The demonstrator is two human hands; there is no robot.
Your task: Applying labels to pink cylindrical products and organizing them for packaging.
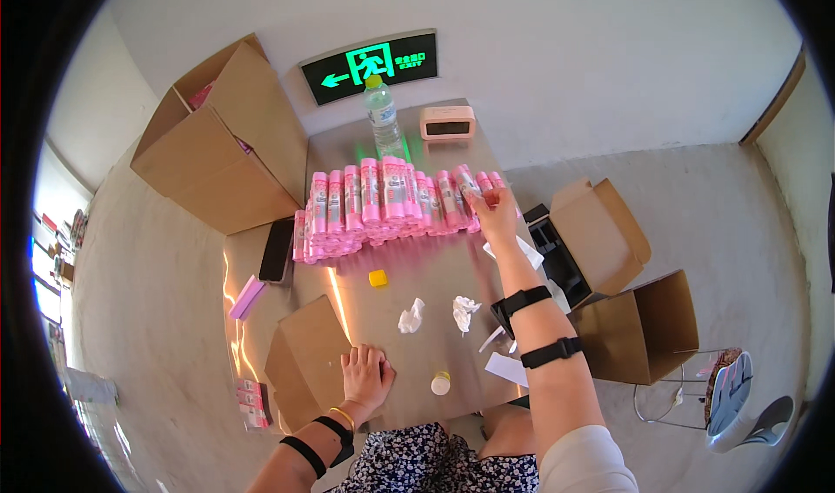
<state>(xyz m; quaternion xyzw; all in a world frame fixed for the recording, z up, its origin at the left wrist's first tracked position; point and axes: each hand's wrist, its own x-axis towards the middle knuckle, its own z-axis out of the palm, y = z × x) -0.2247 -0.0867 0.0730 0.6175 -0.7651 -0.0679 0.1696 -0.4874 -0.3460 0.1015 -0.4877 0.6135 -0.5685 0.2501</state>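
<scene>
Worktop [417, 271], steel-grey, seen from above. Pink rolls [396, 202] stand packed in a band across the far half, roughly a dozen and a half on the top row; exact count unclear, since they overlap.

Right hand [496, 210]: arm stretched far forward, two black straps on the forearm. Fingers closed on the top of one roll at the right end of the band.

Left hand [365, 373]: palm down, flat on the worktop near the near edge, fingers spread apart, holding nothing. It touches the edge of a flat cardboard piece [304, 358] at the near left corner.

Counted loose items on the worktop:
- one yellow cap [377, 277], middle, just in front of the rolls
- two crumpled white tissues [439, 312], side by side, centre
- one small white bottle with yellow top [442, 383], near edge
- one clear water bottle [383, 115] and one pink clock [447, 123], far edge
- one black phone [277, 249], left edge

One large open cardboard box [222, 141] beside the far left corner. Two smaller open boxes [609, 276] beside the right edge.
</scene>
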